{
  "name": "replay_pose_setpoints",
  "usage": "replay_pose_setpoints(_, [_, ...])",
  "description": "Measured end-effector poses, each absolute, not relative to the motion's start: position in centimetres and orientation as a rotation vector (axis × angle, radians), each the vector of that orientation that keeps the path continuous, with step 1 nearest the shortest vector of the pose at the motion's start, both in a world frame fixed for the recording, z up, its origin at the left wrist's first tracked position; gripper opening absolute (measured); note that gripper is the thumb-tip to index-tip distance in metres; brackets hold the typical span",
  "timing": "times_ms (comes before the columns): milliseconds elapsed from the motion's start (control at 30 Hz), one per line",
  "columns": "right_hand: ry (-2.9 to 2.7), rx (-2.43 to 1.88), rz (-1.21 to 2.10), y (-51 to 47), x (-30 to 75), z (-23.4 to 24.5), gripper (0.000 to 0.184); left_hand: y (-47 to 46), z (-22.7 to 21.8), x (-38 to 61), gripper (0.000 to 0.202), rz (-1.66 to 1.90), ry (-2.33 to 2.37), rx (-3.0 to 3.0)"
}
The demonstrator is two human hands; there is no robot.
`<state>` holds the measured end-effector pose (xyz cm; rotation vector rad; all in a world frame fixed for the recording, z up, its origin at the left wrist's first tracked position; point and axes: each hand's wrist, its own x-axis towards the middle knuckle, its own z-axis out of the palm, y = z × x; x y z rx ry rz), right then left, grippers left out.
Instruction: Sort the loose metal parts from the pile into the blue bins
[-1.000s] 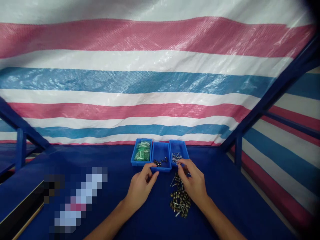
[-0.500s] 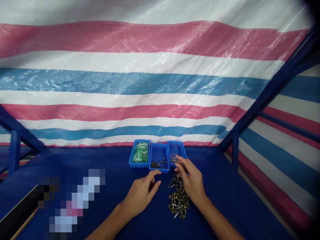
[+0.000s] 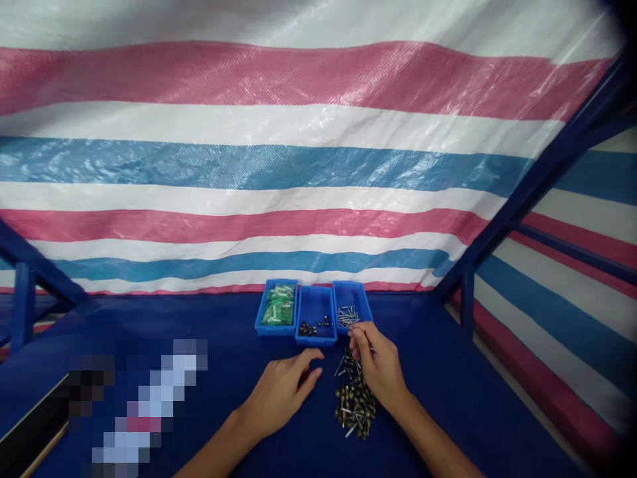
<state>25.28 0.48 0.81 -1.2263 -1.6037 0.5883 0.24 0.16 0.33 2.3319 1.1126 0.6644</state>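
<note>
My right hand (image 3: 379, 365) is shut in a pinch on a thin metal pin (image 3: 365, 340), just in front of the right blue tray (image 3: 353, 285) and above a loose pile of metal pins with brass-coloured heads (image 3: 355, 403). My left hand (image 3: 281, 392) rests on the blue surface with curled fingers, holding nothing, just in front of the middle blue tray (image 3: 314, 340). That tray holds several small dark pieces. Silver pins lie in the right tray. The left blue tray (image 3: 275, 330) holds green packets.
A blue cloth covers the work surface. Blue metal frame bars rise at both sides, backed by a pink, white and blue striped tarpaulin. A pixelated object lies on the left of the surface, with a black edge at the lower left.
My left hand has drawn back from the middle tray toward me. My right hand has lowered slightly from the right tray's front edge, keeping its pinch.
</note>
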Motion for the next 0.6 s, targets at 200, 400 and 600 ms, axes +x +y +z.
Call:
replay_pose_setpoints(200, [-1.704, -1.196, 0.545, 0.0, 25.2, 1.6, 0.029, 0.1, 0.2, 0.2, 0.024, 0.643, 1.099, 2.342])
replay_pose_setpoints(400, [-1.593, -1.099, 0.773, 0.4, 24.6, 1.9, 0.025, 0.1, 0.5, 0.2, 0.025, 0.631, 1.097, 2.354])
replay_pose_setpoints(600, [-1.338, -0.986, 1.268, 1.0, 24.4, 2.3, 0.032, 0.1, 0.5, 0.2, 0.026, 0.618, 1.097, 2.361])
